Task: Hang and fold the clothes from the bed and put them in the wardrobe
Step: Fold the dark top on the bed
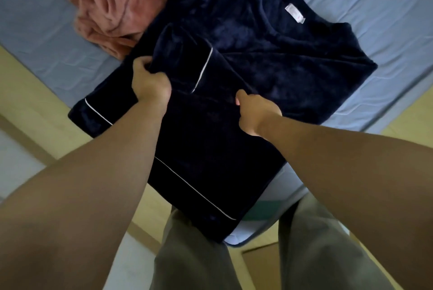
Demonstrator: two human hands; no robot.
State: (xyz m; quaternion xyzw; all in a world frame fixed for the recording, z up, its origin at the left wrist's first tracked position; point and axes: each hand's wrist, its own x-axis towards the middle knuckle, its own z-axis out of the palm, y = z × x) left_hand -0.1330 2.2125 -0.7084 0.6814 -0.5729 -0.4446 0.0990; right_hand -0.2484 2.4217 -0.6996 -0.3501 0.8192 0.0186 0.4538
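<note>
A dark navy fleece top (269,62) with white piping lies spread over the corner of the bed (375,3), its white neck label facing up. Its lower part hangs over the bed edge toward my legs. My left hand (150,81) is closed on a fold of the navy fabric beside a white-piped pocket or cuff. My right hand (255,111) pinches the same top a little further right, fingers curled into the cloth. A crumpled pink fleece garment (105,8) lies at the upper left, partly under the navy top.
The bed has a light blue sheet; its corner points toward me. Pale wooden floor (35,111) shows to the left and lower right. My legs in grey-green trousers (194,254) stand right against the bed corner.
</note>
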